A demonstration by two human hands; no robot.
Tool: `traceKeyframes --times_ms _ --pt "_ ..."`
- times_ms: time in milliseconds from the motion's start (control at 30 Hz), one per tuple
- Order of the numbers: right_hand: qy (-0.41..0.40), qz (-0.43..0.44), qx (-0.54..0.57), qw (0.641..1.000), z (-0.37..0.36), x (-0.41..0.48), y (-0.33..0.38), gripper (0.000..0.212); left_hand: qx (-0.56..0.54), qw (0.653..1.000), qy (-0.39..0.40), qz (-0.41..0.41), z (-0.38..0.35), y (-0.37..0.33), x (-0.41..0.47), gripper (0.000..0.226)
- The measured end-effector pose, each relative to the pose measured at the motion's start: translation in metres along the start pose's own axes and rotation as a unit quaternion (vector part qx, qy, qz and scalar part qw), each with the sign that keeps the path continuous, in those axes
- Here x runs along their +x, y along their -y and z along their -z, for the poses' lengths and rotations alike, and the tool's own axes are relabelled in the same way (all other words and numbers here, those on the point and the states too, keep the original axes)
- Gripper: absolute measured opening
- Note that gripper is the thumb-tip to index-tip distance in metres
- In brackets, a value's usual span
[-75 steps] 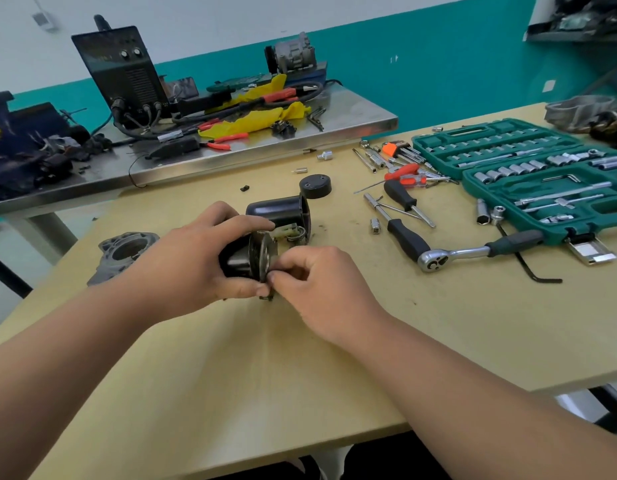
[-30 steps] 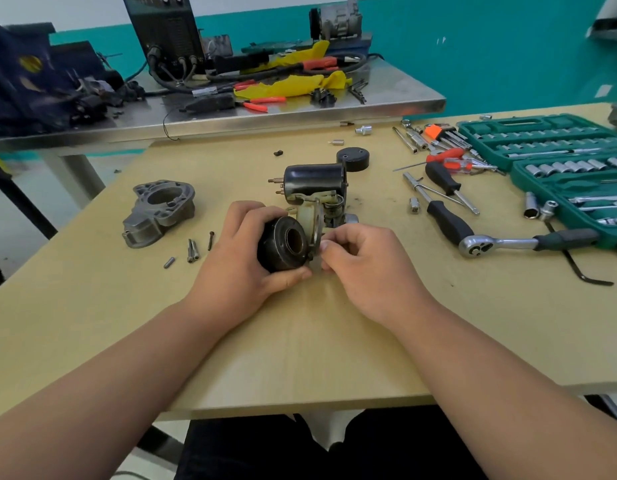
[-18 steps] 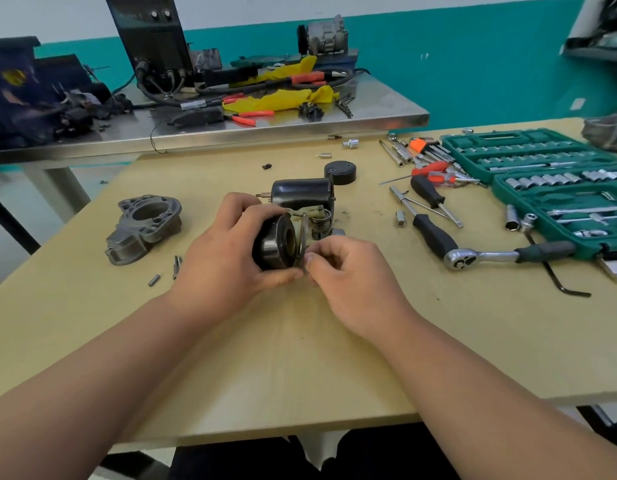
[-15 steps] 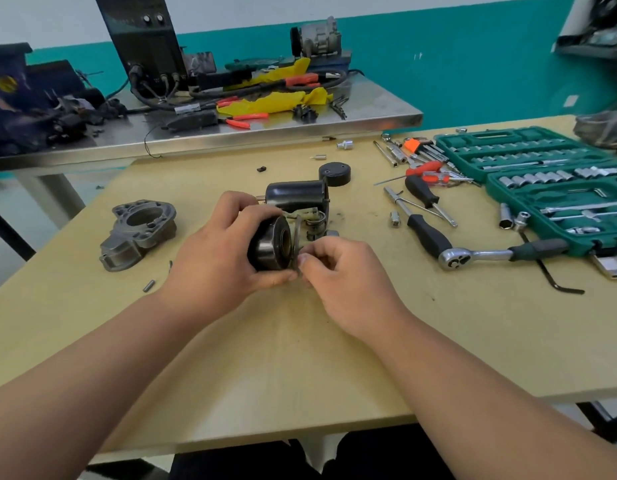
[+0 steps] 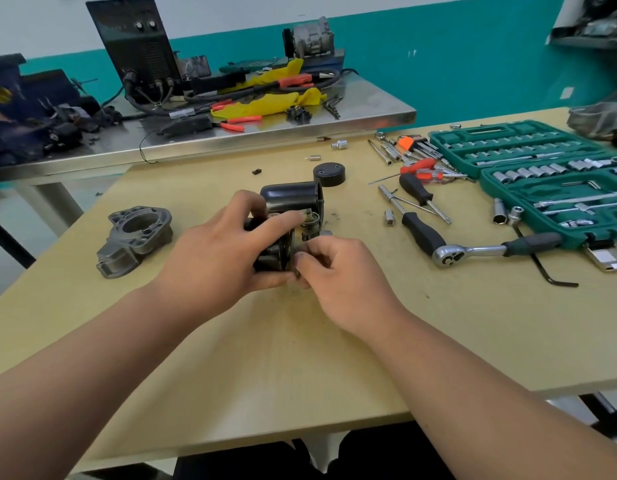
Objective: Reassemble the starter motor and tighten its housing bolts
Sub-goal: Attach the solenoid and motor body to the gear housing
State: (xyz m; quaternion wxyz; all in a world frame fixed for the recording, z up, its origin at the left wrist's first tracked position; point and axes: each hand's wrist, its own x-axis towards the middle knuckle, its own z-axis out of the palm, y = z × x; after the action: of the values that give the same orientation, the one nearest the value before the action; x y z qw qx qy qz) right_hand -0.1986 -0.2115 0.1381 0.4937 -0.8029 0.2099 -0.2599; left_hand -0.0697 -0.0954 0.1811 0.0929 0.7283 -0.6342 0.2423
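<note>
Centre of frame, a bit above the middle: starter motor point(image 5: 273, 253), a dark barrel with the black solenoid can point(image 5: 289, 199) riding on its far side. Long axis runs roughly left-right across the frame, plate end facing frame-right. Left hand point(image 5: 213, 261) wraps the barrel from the left, thumb under, fingers over the top, firm hold. Right hand point(image 5: 341, 275) comes in from the right, fingers curled, tips pinching at the lower rim of the plate end. Can't tell whether a small part sits between them. Both hands touch the motor, so neither is nearer, but the right one is on the working end. Judgement: an end-side part is being seated, so the next move goes along the axis, right to left, with the left hand bracing. Motor sits low over the worktop point(image 5: 300, 368), contact hidden. Outward: grey nose housing point(image 5: 135, 237) well left, round black cap point(image 5: 329, 174) just behind, ratchet point(image 5: 473, 251) and green socket case point(image 5: 549, 202) to the right, untouched.
</note>
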Motion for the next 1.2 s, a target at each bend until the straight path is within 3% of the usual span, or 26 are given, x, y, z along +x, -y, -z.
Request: traceKeyframes --times_ms 633,833,967,1200 --pt "0.011 -0.004 -0.027 1.000 -0.003 0.003 0.003 0.038 0.011 1.000 0.019 0.018 0.006 -0.011 0.012 0.049" --pt "0.010 -0.015 0.042 0.999 0.007 0.006 0.000 0.019 -0.002 0.999 0.035 0.029 0.010 -0.012 0.018 0.054" --pt "0.057 -0.047 0.104 0.992 0.012 0.011 0.002 0.022 -0.002 0.998 0.053 0.021 0.013 -0.009 0.018 0.057" --pt "0.032 -0.052 0.084 0.995 0.005 0.008 0.003 0.019 -0.005 0.997 0.070 0.004 0.012 -0.004 0.017 0.059"
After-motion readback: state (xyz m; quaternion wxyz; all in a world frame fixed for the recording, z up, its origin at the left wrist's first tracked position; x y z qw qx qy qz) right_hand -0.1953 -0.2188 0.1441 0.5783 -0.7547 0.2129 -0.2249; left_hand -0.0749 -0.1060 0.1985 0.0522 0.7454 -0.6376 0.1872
